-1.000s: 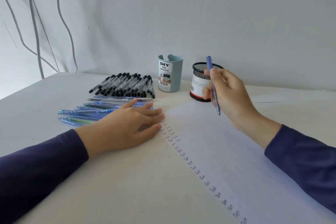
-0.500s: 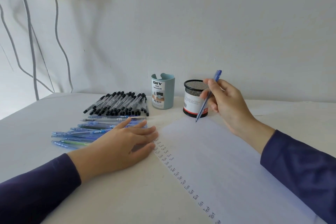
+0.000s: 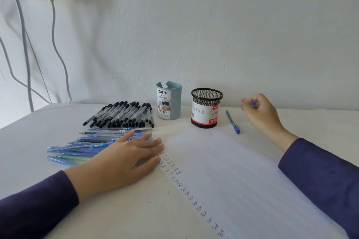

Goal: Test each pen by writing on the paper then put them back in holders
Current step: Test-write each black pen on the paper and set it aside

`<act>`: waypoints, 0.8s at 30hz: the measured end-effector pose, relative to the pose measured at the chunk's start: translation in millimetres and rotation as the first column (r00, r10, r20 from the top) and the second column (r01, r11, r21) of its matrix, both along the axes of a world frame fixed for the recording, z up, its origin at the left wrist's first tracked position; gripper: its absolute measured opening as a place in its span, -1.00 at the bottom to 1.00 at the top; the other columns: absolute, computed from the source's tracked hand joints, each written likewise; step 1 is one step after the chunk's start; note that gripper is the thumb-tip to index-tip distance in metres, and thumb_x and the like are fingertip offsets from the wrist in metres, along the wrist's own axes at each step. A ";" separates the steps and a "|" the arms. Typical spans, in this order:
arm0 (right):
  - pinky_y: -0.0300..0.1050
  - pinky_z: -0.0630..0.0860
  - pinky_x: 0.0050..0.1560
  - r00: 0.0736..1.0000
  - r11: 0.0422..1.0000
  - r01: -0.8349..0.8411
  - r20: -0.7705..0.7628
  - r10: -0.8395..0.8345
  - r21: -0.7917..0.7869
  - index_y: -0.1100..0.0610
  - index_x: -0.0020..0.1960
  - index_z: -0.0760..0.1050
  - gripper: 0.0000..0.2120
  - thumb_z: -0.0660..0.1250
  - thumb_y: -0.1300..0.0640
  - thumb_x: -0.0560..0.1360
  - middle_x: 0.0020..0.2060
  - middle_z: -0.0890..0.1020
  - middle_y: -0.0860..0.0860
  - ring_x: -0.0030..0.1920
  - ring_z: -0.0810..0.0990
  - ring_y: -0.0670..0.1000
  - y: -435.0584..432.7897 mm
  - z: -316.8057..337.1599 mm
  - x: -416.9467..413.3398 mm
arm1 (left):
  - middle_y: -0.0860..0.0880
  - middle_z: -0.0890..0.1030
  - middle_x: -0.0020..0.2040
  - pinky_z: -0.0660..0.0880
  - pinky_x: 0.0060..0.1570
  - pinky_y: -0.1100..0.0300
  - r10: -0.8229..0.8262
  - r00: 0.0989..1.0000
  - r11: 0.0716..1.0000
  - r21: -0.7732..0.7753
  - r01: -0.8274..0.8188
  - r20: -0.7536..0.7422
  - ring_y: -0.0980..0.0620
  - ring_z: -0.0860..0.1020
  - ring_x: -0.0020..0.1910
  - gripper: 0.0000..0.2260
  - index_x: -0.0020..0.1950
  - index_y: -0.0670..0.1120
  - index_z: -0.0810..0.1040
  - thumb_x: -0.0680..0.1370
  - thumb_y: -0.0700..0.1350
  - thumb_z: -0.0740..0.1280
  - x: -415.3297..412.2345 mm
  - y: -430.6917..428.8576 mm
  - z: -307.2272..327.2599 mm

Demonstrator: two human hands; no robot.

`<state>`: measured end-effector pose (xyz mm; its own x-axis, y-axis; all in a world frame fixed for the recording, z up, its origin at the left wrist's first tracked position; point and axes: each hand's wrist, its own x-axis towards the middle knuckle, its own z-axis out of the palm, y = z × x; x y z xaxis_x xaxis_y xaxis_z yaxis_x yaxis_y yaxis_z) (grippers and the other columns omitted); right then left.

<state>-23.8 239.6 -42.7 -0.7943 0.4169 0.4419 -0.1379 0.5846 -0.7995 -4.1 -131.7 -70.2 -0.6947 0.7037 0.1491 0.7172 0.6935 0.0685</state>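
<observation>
Head view: left hand lies flat, right hand pinches a blue bit; the light, stiff, slick pen likely suits a mid-barrel pinch.

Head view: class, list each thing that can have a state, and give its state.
Mesh holder: upright, no pens showing.
Blue-grey organizer: upright, no pens showing.
Loose blue pen: lying flat, untouched.
Black pens: lying piled.
Paper: flat, written on.
Left hand: flat, fingers straight.
Right hand: pinching small blue piece, blurred.
</observation>
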 end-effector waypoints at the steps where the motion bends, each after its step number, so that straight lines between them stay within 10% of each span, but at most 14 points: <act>1: -0.17 0.42 -0.04 0.994 0.998 -0.024 0.109 0.018 0.057 0.06 -0.06 0.43 -0.98 0.26 0.16 0.55 0.12 0.58 -0.08 0.05 0.57 -0.06 3.7 -5.7 -1.5 | 0.42 0.07 0.47 -0.22 0.54 0.14 0.002 1.000 1.000 -0.008 -0.002 0.003 0.42 -0.14 0.48 -0.29 0.50 0.28 0.18 0.44 0.44 -0.34 0.2 0.2 0.6; 8: -0.22 0.41 0.00 0.905 0.976 -0.207 0.392 0.164 0.069 0.04 0.14 0.43 -0.83 0.18 0.17 0.57 -0.11 0.65 -0.05 0.01 0.54 -0.08 -0.1 -14.0 -3.8 | 0.40 0.09 0.48 -0.22 0.54 0.14 -0.004 1.000 1.000 0.015 0.004 -0.001 0.43 -0.14 0.48 -0.30 0.49 0.28 0.18 0.45 0.44 -0.33 -1.7 0.0 -2.0; 14: -0.14 0.41 0.09 0.905 0.969 -0.232 0.385 0.182 0.089 0.00 0.32 0.38 -0.67 0.22 0.19 0.57 0.18 0.56 -0.10 0.18 0.54 -0.05 2.2 -15.3 -4.2 | 0.32 0.18 0.48 -0.08 0.54 0.12 -0.001 0.995 0.997 0.075 0.008 -0.098 0.29 -0.02 0.53 -0.34 0.47 0.22 0.33 0.50 0.40 -0.23 2.1 1.6 3.5; 17: -0.21 0.31 0.20 0.975 0.955 -0.165 0.190 0.119 0.248 0.02 0.33 0.39 -0.69 0.24 0.14 0.59 0.32 0.48 -0.09 0.37 0.42 -0.06 -8.6 -8.7 0.5 | 0.19 0.48 0.35 0.25 0.38 0.25 0.076 0.989 0.963 0.268 -0.041 -0.123 0.20 0.37 0.38 -0.40 0.36 0.09 0.52 0.54 0.31 -0.09 -2.8 -1.1 14.4; 24: -0.42 0.39 -0.25 0.943 0.948 -0.277 -0.148 0.299 0.156 -0.01 0.02 0.41 -0.86 0.31 0.19 0.55 -0.14 0.60 -0.04 -0.25 0.54 -0.12 -71.3 3.8 21.1 | 0.11 0.61 0.19 0.49 0.15 0.08 0.231 0.941 0.951 0.261 -0.165 -0.246 0.03 0.56 0.13 -0.77 0.14 0.04 0.66 0.58 0.07 0.32 -28.0 -35.7 28.4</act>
<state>-2.7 168.3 -38.9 -0.7814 0.1110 0.6141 -0.4413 0.5976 -0.6694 -32.1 -167.4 -41.8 -0.7263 0.4781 0.4938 0.5805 0.8114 0.0682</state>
